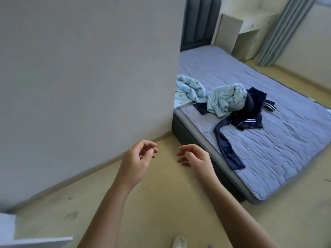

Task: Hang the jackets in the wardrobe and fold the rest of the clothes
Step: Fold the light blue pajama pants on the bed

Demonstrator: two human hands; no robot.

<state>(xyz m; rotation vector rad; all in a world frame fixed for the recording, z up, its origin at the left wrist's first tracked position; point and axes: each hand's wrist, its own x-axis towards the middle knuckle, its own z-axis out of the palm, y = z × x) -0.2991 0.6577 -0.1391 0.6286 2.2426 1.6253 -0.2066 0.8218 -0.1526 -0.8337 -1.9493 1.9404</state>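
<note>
On the bed [286,144] lies a heap of clothes. A navy jacket with white stripes [249,115] sprawls there, one sleeve trailing toward the bed's near edge. Two crumpled light blue patterned garments lie with it, one [225,99] on top of the jacket and one [188,92] beside the wall corner. My left hand [138,158] and my right hand [195,158] hang over the floor in front of me, fingers loosely curled, holding nothing. Both are short of the bed and apart from the clothes.
A grey wall [89,68] fills the left and ends in a corner next to the bed. A dark padded headboard [198,22], a white desk [250,25] and grey curtains [283,31] stand at the back. The floor [161,203] is beige; a white shoe [179,242] shows below.
</note>
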